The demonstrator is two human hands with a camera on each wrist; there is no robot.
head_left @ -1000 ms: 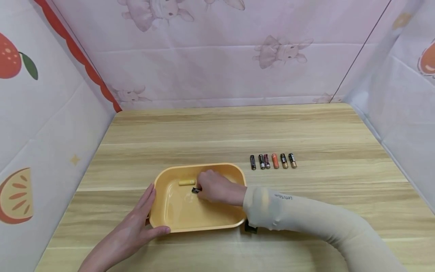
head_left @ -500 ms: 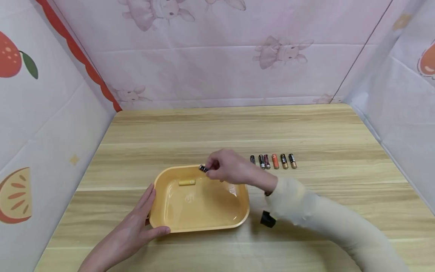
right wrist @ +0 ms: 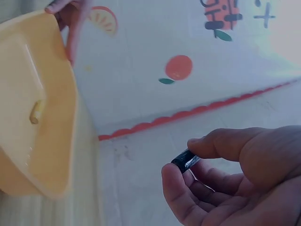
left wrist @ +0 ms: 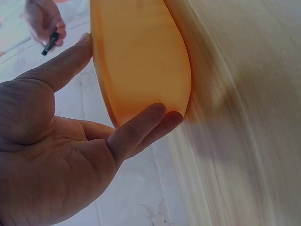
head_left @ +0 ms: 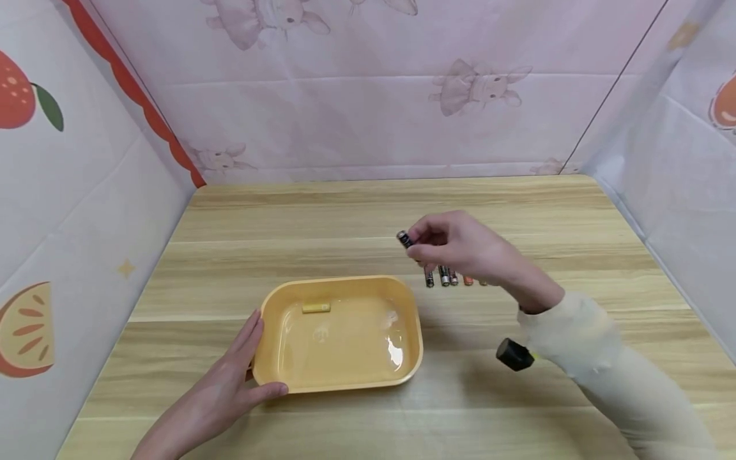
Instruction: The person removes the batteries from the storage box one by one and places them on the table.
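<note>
My right hand (head_left: 468, 246) pinches a black battery (head_left: 405, 239) between thumb and fingertips, raised over the table past the far right corner of a yellow plastic basin (head_left: 339, 387). The right wrist view shows one end of this battery sticking out from the fingers. My left hand (head_left: 230, 377) rests against the basin's left end, fingers along the outer wall and thumb by the near rim; in the left wrist view its fingers (left wrist: 141, 129) lie fairly straight on the wall. Inside the basin, by the far wall, lies a yellow battery (head_left: 316, 308).
A row of batteries stretches across the wooden table (head_left: 345, 223) right of the basin, partly hidden under my right hand; a black battery (head_left: 429, 277) and an orange battery (head_left: 468, 280) show. A black device (head_left: 514, 354) hangs at my right wrist. Printed cloth walls (head_left: 368, 121) surround the table.
My right hand has lifted the black battery out of the basin and carried it right and away from me, over the row. The left hand has stayed against the basin.
</note>
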